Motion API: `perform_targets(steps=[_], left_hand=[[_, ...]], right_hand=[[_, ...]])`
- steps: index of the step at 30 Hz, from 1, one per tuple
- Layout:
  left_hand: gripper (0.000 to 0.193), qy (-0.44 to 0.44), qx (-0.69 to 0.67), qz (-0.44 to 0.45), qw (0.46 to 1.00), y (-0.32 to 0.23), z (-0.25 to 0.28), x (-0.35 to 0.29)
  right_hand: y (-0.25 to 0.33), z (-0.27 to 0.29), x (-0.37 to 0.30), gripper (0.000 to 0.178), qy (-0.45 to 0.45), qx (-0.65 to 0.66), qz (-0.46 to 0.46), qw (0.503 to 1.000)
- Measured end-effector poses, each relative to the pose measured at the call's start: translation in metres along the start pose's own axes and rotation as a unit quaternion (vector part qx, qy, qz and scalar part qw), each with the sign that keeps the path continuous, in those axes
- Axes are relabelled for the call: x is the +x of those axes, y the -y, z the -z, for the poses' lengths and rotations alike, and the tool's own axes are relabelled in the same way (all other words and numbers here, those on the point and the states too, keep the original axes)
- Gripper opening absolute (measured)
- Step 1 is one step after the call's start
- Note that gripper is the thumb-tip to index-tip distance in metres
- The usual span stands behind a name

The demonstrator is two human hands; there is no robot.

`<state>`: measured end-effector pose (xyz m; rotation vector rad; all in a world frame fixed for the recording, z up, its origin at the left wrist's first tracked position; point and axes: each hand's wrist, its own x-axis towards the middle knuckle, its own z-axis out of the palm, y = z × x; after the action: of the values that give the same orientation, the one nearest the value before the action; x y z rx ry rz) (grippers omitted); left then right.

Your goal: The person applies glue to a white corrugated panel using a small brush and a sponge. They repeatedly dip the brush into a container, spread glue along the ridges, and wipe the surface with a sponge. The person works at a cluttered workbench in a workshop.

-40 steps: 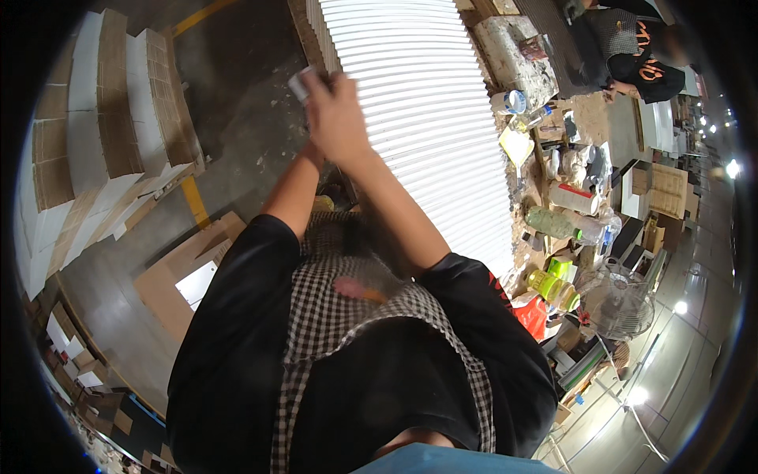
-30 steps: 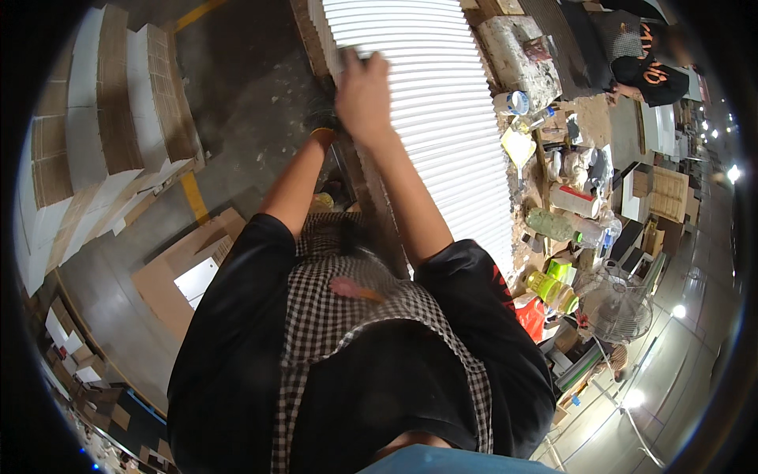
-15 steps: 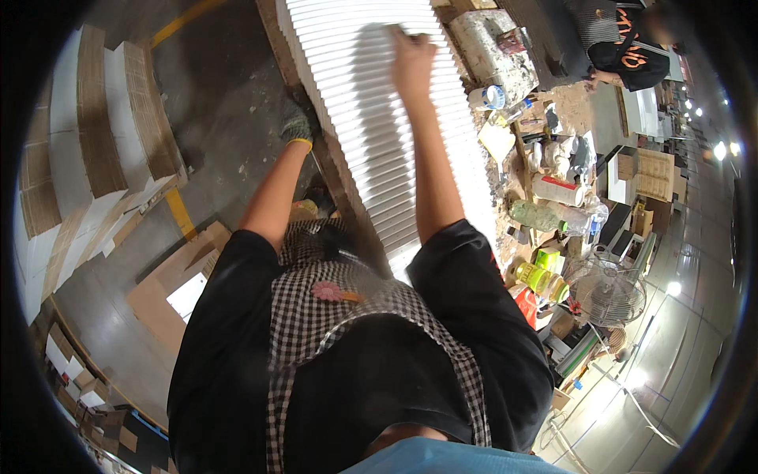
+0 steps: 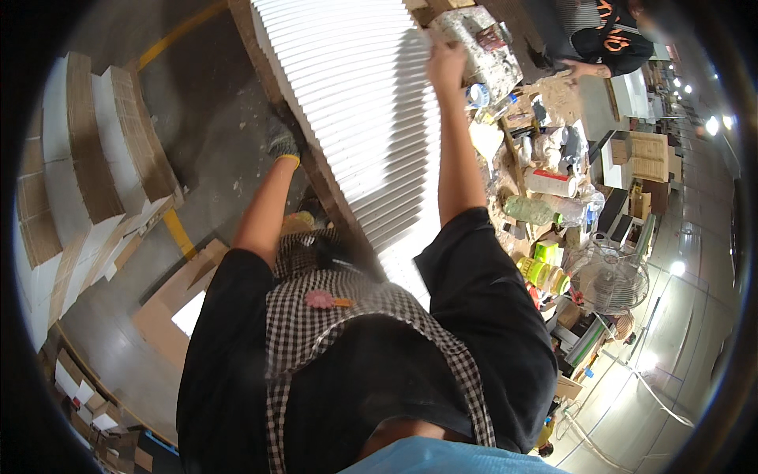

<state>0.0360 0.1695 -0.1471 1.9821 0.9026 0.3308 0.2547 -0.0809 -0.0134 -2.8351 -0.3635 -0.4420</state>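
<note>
A long row of white sheets [image 4: 339, 103] lies fanned in overlapping steps along a wooden board [image 4: 339, 209]. Over the right edge of the sheets, toward the far end, is my right hand [image 4: 447, 65], bare, with its fingers bent and drawn together. Whatever it may hold is too small and blurred to make out. My left hand [image 4: 282, 141], in a grey knit glove with a yellow cuff, is low beside the board's left edge. Its fingers are dark and indistinct against the floor, and their pose is unclear.
Right of the sheets, the cluttered bench holds a stained white box [image 4: 482, 55], a green plastic bottle [image 4: 530, 210], a yellow-capped bottle [image 4: 545, 276] and a wire fan [image 4: 608, 272]. Cardboard stacks [image 4: 87, 158] stand at left. A co-worker [image 4: 604, 39] is at the far right.
My right hand has moved right and slightly nearer, from over the sheets to their right edge. My left hand stays beside the board. The whole view has shifted a little.
</note>
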Motion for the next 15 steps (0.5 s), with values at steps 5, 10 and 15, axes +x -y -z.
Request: perform_targets(steps=[5,10,15], left_hand=[[0.071,0.027,0.016,0.036,0.999,-0.007,0.003,-0.004],[0.073,-0.027,-0.023,0.032,0.999,-0.002,-0.003,0.002],[0.070,-0.001,0.019,0.052,0.998,0.009,-0.004,0.005]], right_hand=[[0.016,-0.022,-0.013,0.047,0.030,0.081,0.207,0.975],[-0.030,-0.011,0.026,0.041,0.053,-0.032,-0.014,0.998],[0.016,-0.031,-0.002,0.046,-0.009,0.132,0.189,0.973]])
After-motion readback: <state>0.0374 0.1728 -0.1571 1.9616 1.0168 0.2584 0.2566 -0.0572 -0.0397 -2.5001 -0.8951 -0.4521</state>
